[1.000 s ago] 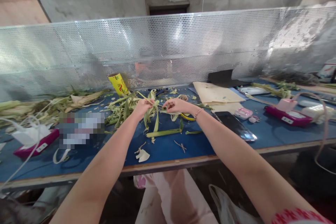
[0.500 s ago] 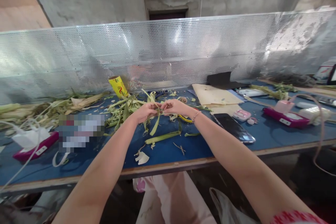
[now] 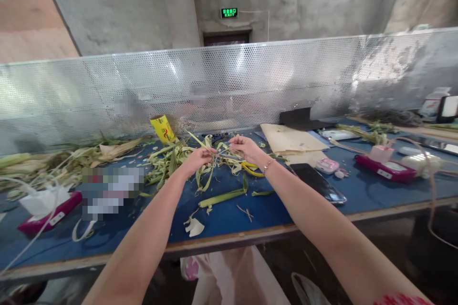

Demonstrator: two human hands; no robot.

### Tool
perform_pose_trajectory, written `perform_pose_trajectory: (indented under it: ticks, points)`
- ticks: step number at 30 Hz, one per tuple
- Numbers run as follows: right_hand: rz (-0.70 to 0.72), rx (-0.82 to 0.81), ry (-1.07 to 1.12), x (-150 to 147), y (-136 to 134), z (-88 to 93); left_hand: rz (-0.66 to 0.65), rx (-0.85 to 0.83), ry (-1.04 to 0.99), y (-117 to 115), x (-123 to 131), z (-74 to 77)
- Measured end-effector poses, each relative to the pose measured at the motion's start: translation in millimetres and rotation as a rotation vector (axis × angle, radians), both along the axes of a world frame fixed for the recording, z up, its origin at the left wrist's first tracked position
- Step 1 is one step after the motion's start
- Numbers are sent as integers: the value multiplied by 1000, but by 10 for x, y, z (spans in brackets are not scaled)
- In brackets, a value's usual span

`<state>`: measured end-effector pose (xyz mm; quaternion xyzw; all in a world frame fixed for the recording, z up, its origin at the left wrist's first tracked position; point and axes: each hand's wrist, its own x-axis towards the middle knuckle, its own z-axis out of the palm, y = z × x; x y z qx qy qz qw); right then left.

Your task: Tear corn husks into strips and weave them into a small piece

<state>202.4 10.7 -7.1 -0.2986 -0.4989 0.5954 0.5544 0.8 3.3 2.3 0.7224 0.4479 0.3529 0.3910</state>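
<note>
Your hands sit a touch further apart than half a second ago. Low centre, near the blue table (image 3: 272,209) edge: white husk scrap (image 3: 195,226), then green stalk (image 3: 222,196) lying flat. Mid-frame, your left hand (image 3: 198,158) and right hand (image 3: 246,147) both pinch tight on the leaf strips (image 3: 222,155), held just above the table. Behind: yellow pack (image 3: 162,128), perforated screen (image 3: 286,81).
</note>
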Motion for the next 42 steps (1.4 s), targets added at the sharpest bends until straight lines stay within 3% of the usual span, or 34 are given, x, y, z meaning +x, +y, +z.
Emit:
perform_pose_trajectory:
  ticks: [6,11,13,16,19,24,29,31,33,36,40,42]
  points:
    - [59,90,-153,9,3,0,15,13,-118,10,34,15]
    - [60,447,-684,4,4,-14,-19,-72,-279,-56,75,67]
    - [-20,631,-841,-12,-40,-1,-56,-110,-383,-102,102,86]
    - [-278,883,-864,-60,-151,49,-92,-187,-457,-148,143,84]
    - [-412,1051,-818,-131,-269,96,-73,-160,-373,-162,168,55]
    - [-303,1209,-905,-280,-386,85,-1,132,6,-141,210,24]
    - [-232,1132,-873,-358,-409,76,78,310,178,-126,282,35]
    - [-294,969,-787,-356,-379,86,102,352,176,-144,295,52]
    - [-343,766,-691,-334,-323,91,215,369,161,-169,292,76]
    - [-351,628,-547,-258,-214,90,196,198,-31,-189,268,109]
    - [-490,663,-494,-87,-81,102,-6,-121,-483,-185,203,150]
    - [-472,634,-516,-1,-40,118,-99,-231,-595,-187,157,175]
